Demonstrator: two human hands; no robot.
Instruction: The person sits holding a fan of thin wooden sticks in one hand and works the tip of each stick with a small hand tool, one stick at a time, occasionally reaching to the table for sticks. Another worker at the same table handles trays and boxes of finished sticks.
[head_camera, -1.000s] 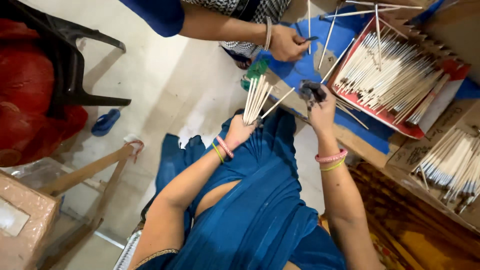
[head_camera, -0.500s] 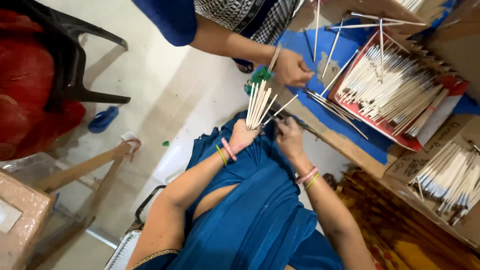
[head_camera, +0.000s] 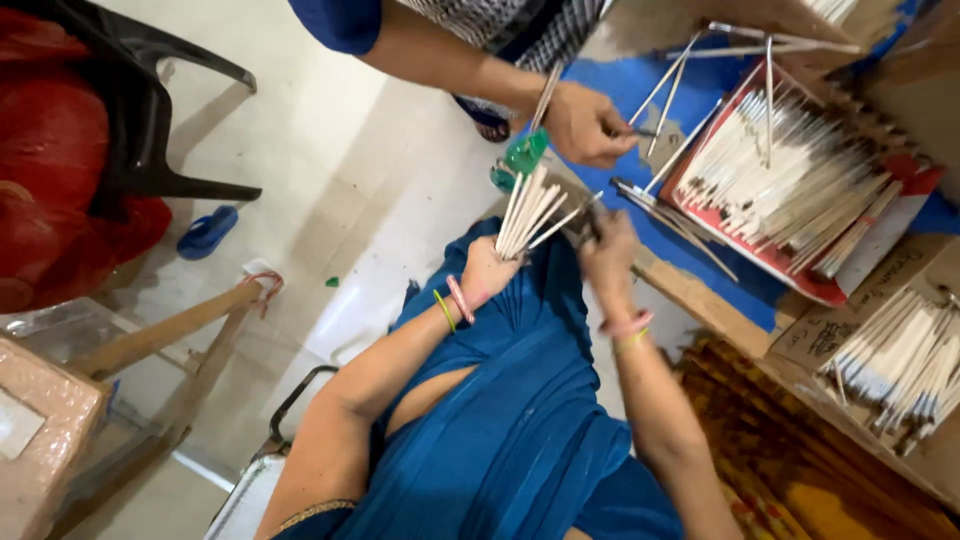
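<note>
Your right hand (head_camera: 608, 250) has come back from the red tray (head_camera: 800, 285) since a second ago and now sits low beside your left hand (head_camera: 487, 272), fingers curled around one thin stick (head_camera: 572, 218). Your left hand is closed on a fanned bundle of pale sticks (head_camera: 527, 212), too many to count surely, held upright above your blue lap. A co-worker's hand (head_camera: 585, 123) pinches two sticks over the blue cloth (head_camera: 620, 90). Two stick piles lie right.

Bundle of pale thin sticks (head_camera: 528, 212) fanned upright, gripped at its base over blue cloth
</note>
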